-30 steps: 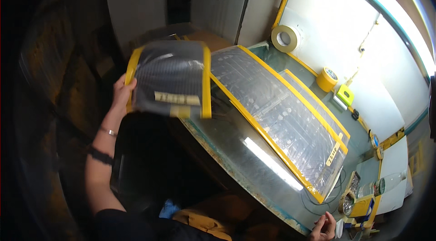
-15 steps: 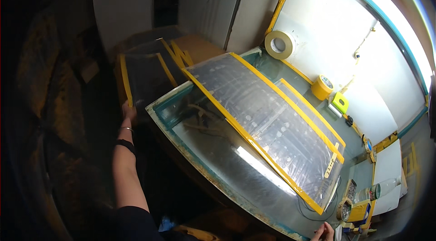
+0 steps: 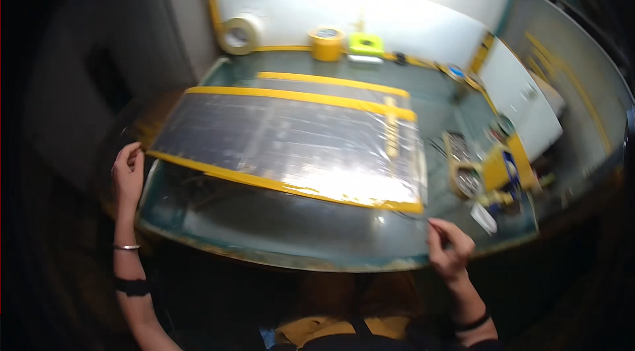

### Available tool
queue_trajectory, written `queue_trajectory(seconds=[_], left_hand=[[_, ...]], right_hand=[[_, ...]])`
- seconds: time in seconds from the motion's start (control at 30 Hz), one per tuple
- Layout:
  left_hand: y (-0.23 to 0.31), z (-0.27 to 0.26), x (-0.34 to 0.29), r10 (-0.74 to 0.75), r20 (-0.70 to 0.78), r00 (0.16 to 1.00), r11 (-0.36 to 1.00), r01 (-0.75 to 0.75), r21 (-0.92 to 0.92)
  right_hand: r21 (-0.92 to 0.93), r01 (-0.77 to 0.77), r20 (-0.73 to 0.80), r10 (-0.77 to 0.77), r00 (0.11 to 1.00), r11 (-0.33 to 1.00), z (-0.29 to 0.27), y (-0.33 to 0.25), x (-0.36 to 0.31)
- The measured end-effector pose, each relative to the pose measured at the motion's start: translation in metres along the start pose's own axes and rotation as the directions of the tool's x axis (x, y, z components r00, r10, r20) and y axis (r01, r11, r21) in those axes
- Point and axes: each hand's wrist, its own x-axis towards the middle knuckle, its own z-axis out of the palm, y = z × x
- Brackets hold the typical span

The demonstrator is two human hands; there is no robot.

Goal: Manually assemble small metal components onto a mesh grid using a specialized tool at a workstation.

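Note:
A clear plastic-covered sheet (image 3: 264,129) with yellow tape along its long edges lies on a glass-topped table (image 3: 317,235). Beside its near left corner is my left hand (image 3: 129,169), fingers loosely bent and apart, with no object visible in them. Motion blur hides whether the fingertips touch the corner. Just off the near right corner hovers my right hand (image 3: 451,248), thumb and fingers bent with a gap between them. A second yellow-taped sheet (image 3: 331,81) shows from beneath the first at the far side. A pale strip with dark markings (image 3: 391,129) crosses the right end.
Along the back panel stand a large pale tape roll (image 3: 239,35), a yellow tape roll (image 3: 326,45) and a green-yellow dispenser (image 3: 366,43). On the right are a tray of small pieces (image 3: 456,146), a round container (image 3: 467,181), a yellow box (image 3: 497,169) and a white scrap (image 3: 483,219).
The view has swung to the right. My left hand has left the yellow-edged sheet at the far left and come beside the main sheet's corner. My right hand shows more fully near the opposite corner.

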Motion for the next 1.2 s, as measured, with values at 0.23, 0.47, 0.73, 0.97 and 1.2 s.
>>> queue_trajectory(seconds=[0.23, 0.47, 0.73, 0.97, 1.2], left_hand=[[0.324, 0.133, -0.071, 0.815, 0.474, 0.333, 0.511, -0.799, -0.317], [0.379, 0.187, -0.139, 0.746, 0.612, 0.263, 0.506, -0.821, -0.264], [0.382, 0.179, -0.116, 0.785, 0.491, 0.378, 0.554, -0.784, -0.281], [0.386, 0.097, -0.063, 0.745, 0.127, 0.655, 0.667, -0.728, -0.161], [0.299, 0.042, -0.168, 0.651, 0.377, 0.659, 0.754, -0.616, -0.228]], right_hand=[[0.241, -0.272, 0.162, 0.238, 0.958, 0.932, -0.025, 0.005, 0.007], [0.592, -0.558, 0.398, 0.392, 0.83, 0.581, -0.037, 0.015, 0.003], [0.593, -0.487, 0.387, 0.304, 0.871, 0.641, -0.035, 0.018, 0.004], [0.598, -0.401, 0.331, 0.241, 0.912, 0.695, -0.035, 0.022, 0.003], [0.493, -0.281, 0.247, 0.177, 0.953, 0.824, -0.024, 0.014, 0.004]])
